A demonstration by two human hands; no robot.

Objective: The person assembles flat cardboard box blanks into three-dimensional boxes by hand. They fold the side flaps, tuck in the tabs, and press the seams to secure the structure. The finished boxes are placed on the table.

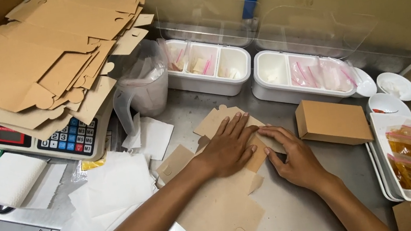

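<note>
Cardboard box blank lies flat; left hand and right hand press it, fingers spread open.

A flat carton blank lies on the counter. A folded box sits right of it. Two divided containers stand behind.

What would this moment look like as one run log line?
left hand: flat on box blank | right hand: pressing a flap of it | surface: steel table | nearby: folded box, stack of blanks on scale
</note>
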